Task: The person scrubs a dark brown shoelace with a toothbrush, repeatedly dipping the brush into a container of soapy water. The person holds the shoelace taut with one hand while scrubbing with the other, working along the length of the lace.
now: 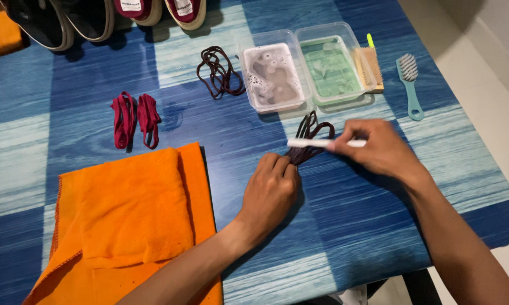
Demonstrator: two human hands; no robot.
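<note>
Now, step: scrubbing dark lace bundle, just below soapy tub.
L hand: closed, pinning lace ends to surface.
R hand: gripping white brush across the loops.
Next: likely needs firm hold, short strokes.

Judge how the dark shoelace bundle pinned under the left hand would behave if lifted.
The dark shoelace bundle looks limp: its loops sprawl unevenly past the left hand, so it would probably droop. It is thin cord, likely very light. It may be wet and clingy, given the soapy tub nearby.
</note>
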